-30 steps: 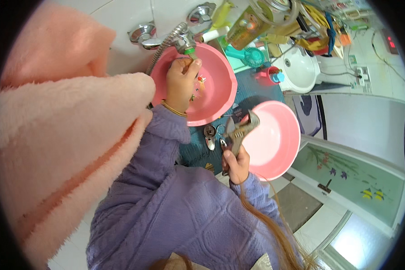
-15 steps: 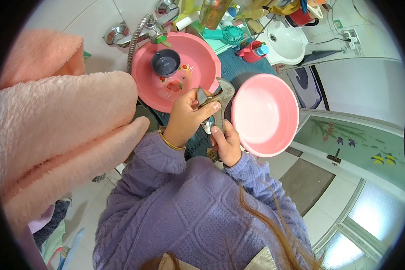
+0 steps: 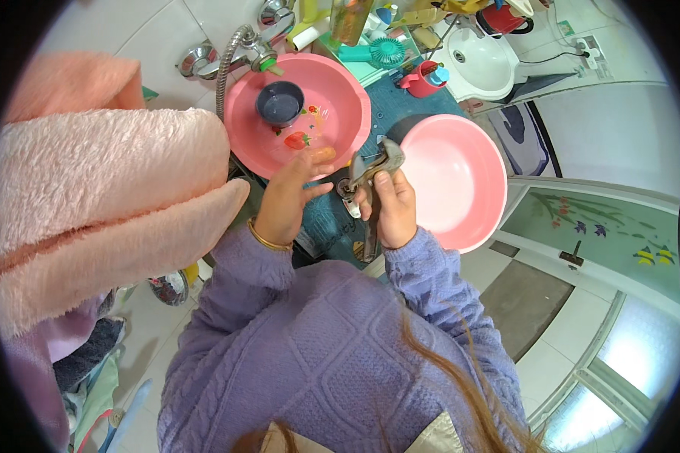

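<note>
My right hand (image 3: 394, 208) is closed around an adjustable wrench (image 3: 381, 162). Its jaw end points up and away from me, and the handle runs down below my fingers. My left hand (image 3: 285, 196) is just left of the wrench, apart from it, with fingers spread and nothing in them. Past my left fingers sits a pink basin (image 3: 344, 90) with a fruit pattern inside and a dark grey bowl (image 3: 279, 104) in it. Right of the wrench stands a plain pink basin (image 3: 449, 177). Beside the jaw is a small dark-and-white item (image 3: 349, 198), partly hidden, whose kind I cannot make out.
A tap with a metal hose (image 3: 223, 72) is above the patterned basin. A red mug (image 3: 423, 81), a green handheld fan (image 3: 385, 53) and a white washbasin (image 3: 477, 64) stand farther back. Pale pink fluffy cloth (image 3: 113, 181) fills the left. A teal mat (image 3: 400, 106) lies under the basins.
My left hand has let go of the wrench and moved left, its fingers opening. My right hand has shifted slightly right and up, still holding the wrench, which is now turned.
</note>
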The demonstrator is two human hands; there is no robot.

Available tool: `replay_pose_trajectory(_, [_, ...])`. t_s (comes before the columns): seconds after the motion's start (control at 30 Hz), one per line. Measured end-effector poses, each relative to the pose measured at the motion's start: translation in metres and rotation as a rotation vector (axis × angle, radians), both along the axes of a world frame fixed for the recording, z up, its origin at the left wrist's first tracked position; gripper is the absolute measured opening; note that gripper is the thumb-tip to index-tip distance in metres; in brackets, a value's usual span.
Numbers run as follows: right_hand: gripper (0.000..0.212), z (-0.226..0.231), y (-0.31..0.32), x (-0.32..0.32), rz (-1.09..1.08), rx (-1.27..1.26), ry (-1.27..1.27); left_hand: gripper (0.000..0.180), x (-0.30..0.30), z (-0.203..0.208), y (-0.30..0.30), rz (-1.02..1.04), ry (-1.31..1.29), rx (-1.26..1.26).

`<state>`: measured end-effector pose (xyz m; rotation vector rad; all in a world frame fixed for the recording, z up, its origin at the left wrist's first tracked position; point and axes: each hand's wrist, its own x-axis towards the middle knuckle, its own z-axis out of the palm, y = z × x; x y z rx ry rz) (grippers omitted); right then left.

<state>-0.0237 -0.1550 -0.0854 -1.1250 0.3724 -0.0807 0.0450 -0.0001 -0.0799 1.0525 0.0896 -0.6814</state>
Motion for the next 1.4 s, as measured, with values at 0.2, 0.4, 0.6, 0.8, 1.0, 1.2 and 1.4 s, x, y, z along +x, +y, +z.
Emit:
replay_pose_trajectory(0.2, [0.012,-0.009,-0.014,-0.001,-0.176,0.13,0.025,0.041,0.046,-0.121,0.012,-0.082,-0.838,0.786])
replay_pose_trajectory(0.4, [0.01,-0.007,-0.031,-0.018,-0.235,0.101,0.091,0.023,0.132,-0.128,-0.016,-0.032,-1.182,1.487])
replay_pose_trajectory(0.6, [0.012,-0.003,-0.052,-0.039,-0.315,0.08,0.116,0.023,0.144,-0.115,-0.043,-0.462,-0.928,1.573])
replay_pose_trajectory(0.8, [0.009,-0.005,-0.067,-0.043,-0.365,0.121,0.143,0.037,0.123,-0.182,-0.053,-0.968,-0.618,1.581])
replay_pose_trajectory(1.0, [0.008,-0.014,-0.07,-0.049,-0.395,0.1,0.129,0.051,0.124,-0.174,-0.075,-1.065,-0.548,1.703])
replay_pose_trajectory(1.2, [0.009,-0.011,-0.07,-0.042,-0.373,0.09,0.141,0.046,0.125,-0.226,-0.066,-1.271,-0.695,1.524])
replay_pose_trajectory(1.4, [0.016,-0.016,-0.062,-0.019,-0.203,0.056,0.173,0.044,0.125,-0.129,-0.062,-1.104,-0.634,1.521])
